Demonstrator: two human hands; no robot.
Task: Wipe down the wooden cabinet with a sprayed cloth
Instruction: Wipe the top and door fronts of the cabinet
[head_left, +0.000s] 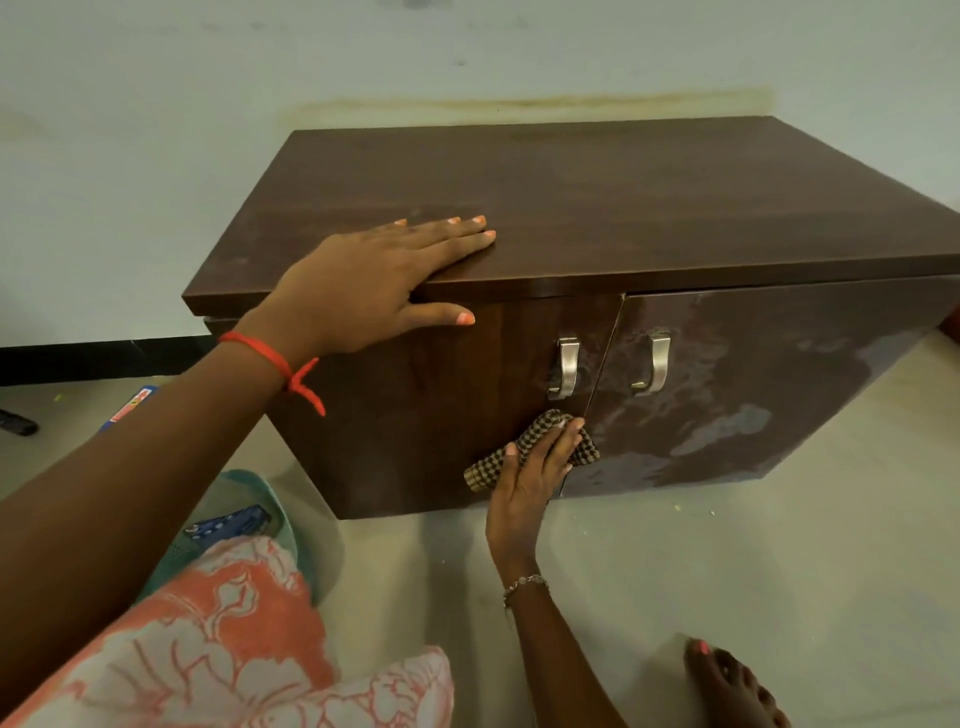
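So the wooden cabinet (571, 208) sits on the floor (727, 545), and its right door (753, 389) looks streaky-wet. The left hand (374, 280) lies flat and open on the top's front edge, bracing I'd guess. The right hand (535, 467), fingers straight, presses the checked cloth (480, 470) low on the left door (415, 415), just below its handle (566, 366).

A yellowish stain (519, 104) streaks the pale wall (156, 130), and a black skirting board (78, 358) runs along its foot at left. On the light floor (727, 545) at far left lie a dark object (15, 422), cut off by the frame, and a red-and-blue packet (130, 408). In the foreground, a small blue item (228, 525) shows against teal fabric (249, 488) beside an orange-and-white floral garment (234, 649). A bare foot (732, 686) rests at lower right.
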